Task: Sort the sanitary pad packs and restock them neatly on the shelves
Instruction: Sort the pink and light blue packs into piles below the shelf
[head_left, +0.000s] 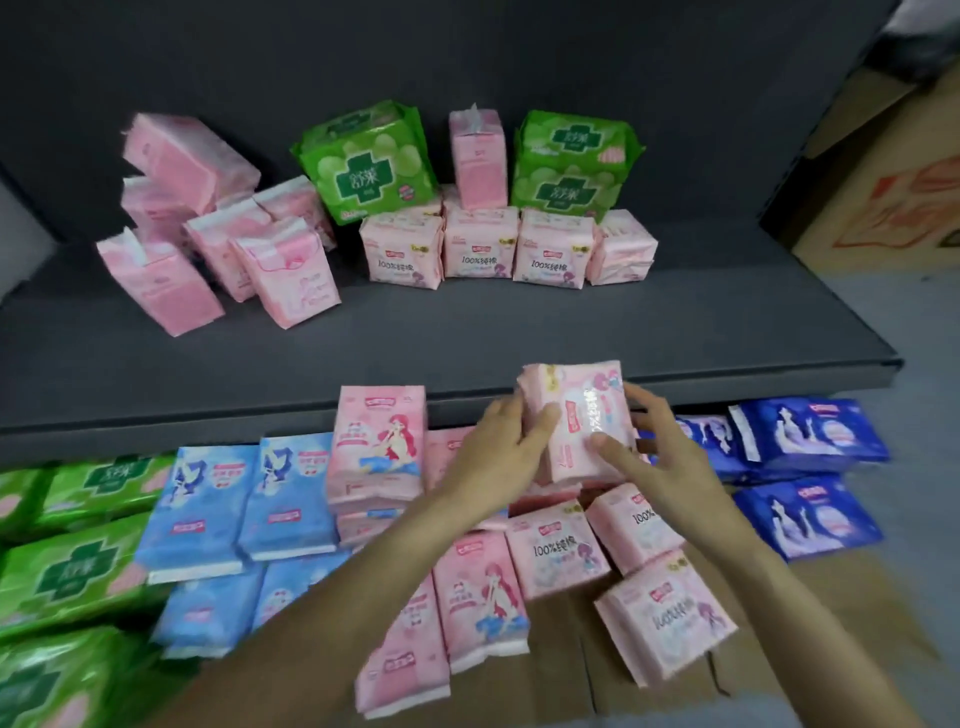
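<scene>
A pale pink pad pack (582, 415) is held up in front of the grey shelf (467, 338), just below its front edge. My left hand (498, 457) grips its left side and my right hand (649, 447) grips its right side. On the shelf stand several pink packs (478, 244), two green packs (369, 161) and a leaning group of plain pink packs (208, 244). Below lie more packs, grouped by colour: green (67, 571), light blue (244, 504), pink (379, 447) and dark blue (810, 431).
A cardboard box (893, 171) with red print stands to the right of the shelf. Brown cardboard (831, 597) lies under the lower packs. The shelf's front half and right end are bare grey surface.
</scene>
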